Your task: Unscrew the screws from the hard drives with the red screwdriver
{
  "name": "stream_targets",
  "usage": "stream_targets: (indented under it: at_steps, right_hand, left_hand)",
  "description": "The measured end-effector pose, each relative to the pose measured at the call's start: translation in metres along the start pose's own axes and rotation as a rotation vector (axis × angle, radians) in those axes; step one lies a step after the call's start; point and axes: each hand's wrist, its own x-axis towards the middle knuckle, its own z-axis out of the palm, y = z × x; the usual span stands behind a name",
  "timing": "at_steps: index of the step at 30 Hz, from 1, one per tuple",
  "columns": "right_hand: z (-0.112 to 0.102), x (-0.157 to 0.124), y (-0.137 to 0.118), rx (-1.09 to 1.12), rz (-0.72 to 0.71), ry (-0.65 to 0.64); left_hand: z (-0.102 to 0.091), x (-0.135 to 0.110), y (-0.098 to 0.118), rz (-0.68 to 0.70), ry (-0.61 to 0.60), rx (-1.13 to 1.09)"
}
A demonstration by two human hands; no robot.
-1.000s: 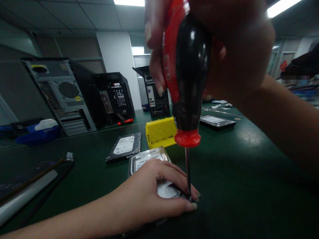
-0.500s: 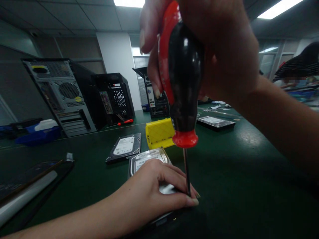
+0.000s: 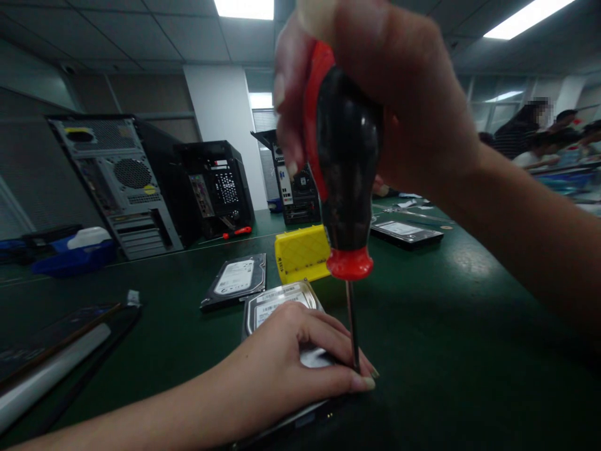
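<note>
In the head view, a fat screwdriver (image 3: 350,166) stands almost straight up in the middle, over the near end of a hard drive (image 3: 275,307). Its long way runs up and down, with the tip pointing down and the top leaning a little to the left. The handle is round and smooth, black and red and shiny, with a red ring at the bottom. The thin metal rod is straight.

The hard drive is a flat metal box lying on the dark green table (image 3: 493,326), with its white label facing up. The hand hides much of it, so I cannot tell which way its long side runs. Past it are another flat drive (image 3: 237,277) and a bright yellow plastic piece (image 3: 301,254) with a bumpy pattern.

The right hand (image 3: 404,94) is curled around the screwdriver's handle. The left hand (image 3: 291,344) lies bent over the hard drive. Its thumb and fingertips are close together by the screwdriver's tip; I cannot tell if they pinch it.
</note>
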Motion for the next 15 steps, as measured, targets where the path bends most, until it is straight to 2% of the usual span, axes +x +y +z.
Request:
stream_targets:
  at_steps: [4, 8, 11, 15]
  right_hand:
    - [0.007, -0.007, 0.003, -0.077, -0.055, 0.139]
    - [0.011, -0.005, 0.002, -0.114, -0.068, 0.174]
    - [0.008, 0.000, -0.004, -0.135, -0.034, 0.109]
    - [0.002, 0.006, -0.014, -0.179, -0.053, -0.061]
  left_hand:
    - [0.002, -0.001, 0.002, 0.001, -0.018, -0.006]
    - [0.001, -0.001, 0.003, -0.003, -0.027, -0.002]
    - [-0.001, -0.002, 0.004, -0.003, -0.028, 0.036]
    - [-0.002, -0.004, 0.004, 0.016, -0.014, 0.146]
